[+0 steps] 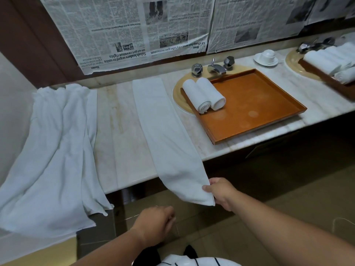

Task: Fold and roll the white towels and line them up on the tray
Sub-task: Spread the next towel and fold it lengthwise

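Note:
A white towel (163,127) folded into a long strip lies across the marble counter (119,135), its near end hanging over the front edge. My right hand (221,191) pinches that hanging end at its right corner. My left hand (155,221) hovers below the counter edge with fingers curled, holding nothing. Two rolled white towels (205,95) lie side by side at the left end of the orange wooden tray (259,112), which rests over a sink.
A pile of loose white towels (55,146) drapes over the counter's left end. A chrome faucet (216,68) stands behind the tray. At the far right are a white cup and saucer (267,56) and a second tray of rolled towels (330,62). Newspaper covers the wall.

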